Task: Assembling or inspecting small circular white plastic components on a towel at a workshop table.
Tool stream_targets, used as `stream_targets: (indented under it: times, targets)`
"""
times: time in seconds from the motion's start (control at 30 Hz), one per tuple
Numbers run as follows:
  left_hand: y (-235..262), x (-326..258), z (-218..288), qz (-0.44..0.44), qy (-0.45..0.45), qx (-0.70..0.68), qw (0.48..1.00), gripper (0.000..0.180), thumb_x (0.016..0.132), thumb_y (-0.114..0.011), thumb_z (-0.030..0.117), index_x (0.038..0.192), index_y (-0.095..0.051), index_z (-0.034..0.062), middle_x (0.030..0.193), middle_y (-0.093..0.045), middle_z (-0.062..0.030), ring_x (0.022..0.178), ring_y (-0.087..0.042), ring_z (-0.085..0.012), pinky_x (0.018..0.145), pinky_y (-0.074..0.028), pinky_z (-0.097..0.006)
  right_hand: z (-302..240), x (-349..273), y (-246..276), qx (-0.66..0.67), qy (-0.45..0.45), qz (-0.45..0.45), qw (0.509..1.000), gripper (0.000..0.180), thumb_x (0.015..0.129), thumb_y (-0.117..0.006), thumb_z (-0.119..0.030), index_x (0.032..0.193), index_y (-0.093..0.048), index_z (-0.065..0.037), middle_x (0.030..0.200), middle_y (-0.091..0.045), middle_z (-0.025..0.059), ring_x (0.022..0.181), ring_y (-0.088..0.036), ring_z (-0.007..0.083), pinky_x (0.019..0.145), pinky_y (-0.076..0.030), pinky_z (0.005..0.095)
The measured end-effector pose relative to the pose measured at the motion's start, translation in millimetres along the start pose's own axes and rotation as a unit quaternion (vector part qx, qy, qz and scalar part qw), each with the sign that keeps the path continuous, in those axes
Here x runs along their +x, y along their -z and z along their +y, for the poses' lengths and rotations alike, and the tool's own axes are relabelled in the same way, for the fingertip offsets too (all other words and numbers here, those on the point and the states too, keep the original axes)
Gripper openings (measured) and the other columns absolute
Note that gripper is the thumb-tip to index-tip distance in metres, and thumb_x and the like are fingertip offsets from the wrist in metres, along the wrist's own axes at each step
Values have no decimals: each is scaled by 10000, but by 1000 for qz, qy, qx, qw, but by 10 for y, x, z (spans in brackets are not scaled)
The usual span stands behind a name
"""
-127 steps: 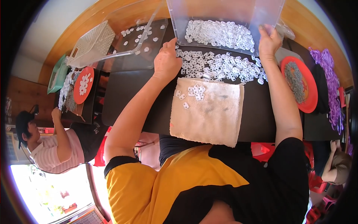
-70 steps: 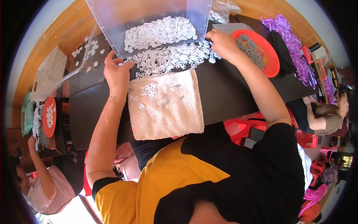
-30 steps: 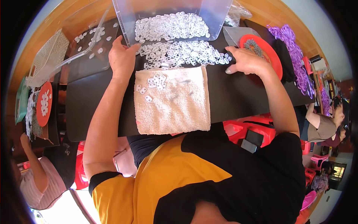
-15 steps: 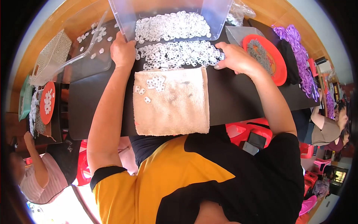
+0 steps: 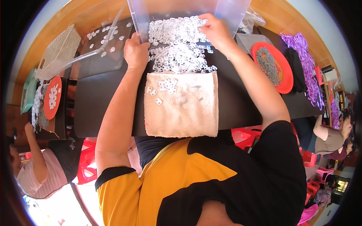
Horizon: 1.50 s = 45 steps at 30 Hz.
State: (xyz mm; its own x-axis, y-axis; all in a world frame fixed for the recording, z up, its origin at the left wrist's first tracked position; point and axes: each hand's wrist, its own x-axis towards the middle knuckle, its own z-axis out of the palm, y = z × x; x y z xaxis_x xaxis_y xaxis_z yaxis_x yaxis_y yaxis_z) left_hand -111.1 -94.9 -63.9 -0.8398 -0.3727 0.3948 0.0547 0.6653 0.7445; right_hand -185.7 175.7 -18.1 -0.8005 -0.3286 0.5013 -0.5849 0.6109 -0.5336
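left hand fingers curled, resting at clear bin corner | right hand spread over white rings heaped on bench | few rings on beige towel

Yellow-and-black short-sleeved shirt, bare forearms.

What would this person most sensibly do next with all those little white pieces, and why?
Probably drag a handful from the pile of white pieces down onto the beige towel. The right hand already rests on the pile by the clear bin, the left hand sits at its edge, and only a few pieces lie on the towel.
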Motion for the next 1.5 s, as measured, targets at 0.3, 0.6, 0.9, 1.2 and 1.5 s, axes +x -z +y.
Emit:
stream_targets:
  times: [0.3, 0.6, 0.9, 1.2, 1.5]
  targets:
    - [30, -27, 18, 6, 36, 12, 999, 377, 733, -692, 132, 1108, -660, 115, 939, -714, -103, 916, -660, -300, 838, -494, -404, -527, -1183, 721, -107, 192, -262, 939, 171, 746, -662, 2, 894, -617, -69, 800, -621, 71, 729, -625, 275, 621, -488, 377]
    - [20, -44, 32, 6, 32, -3, 999, 310, 743, -692, 169, 1047, -648, 120, 906, -690, -140, 933, -635, -366, 826, -483, -465, -197, -615, 90, -232, 412, -57, 879, 230, 791, -578, -109, 1012, -621, -156, 828, -546, 18, 776, -579, 203, 679, -459, 321]
    - [36, -57, 74, 13, 30, -22, 999, 290, 743, -679, 161, 1028, -652, 112, 875, -699, -129, 905, -647, -355, 811, -490, -451, -566, -251, -82, -154, 454, 31, 877, 401, 711, -781, -304, 1056, -647, -152, 952, -531, 29, 917, -566, 205, 756, -414, 356]
    - [4, -49, 27, 15, 26, -12, 999, 305, 750, -643, 177, 1049, -639, 118, 912, -697, -145, 932, -642, -370, 811, -491, -462, -809, -664, -81, -77, 479, -57, 873, 545, 645, -787, -374, 1101, -620, -128, 1020, -537, 63, 988, -540, 277, 774, -406, 390]
    - [39, -35, 79, 10, 31, -23, 999, 325, 753, -671, 166, 1073, -663, 109, 922, -718, -124, 909, -668, -312, 819, -499, -409, -892, -487, -371, -97, 498, -118, 854, 437, 763, -734, -349, 1171, -664, -207, 1118, -577, 9, 1094, -500, 254, 876, -390, 395]
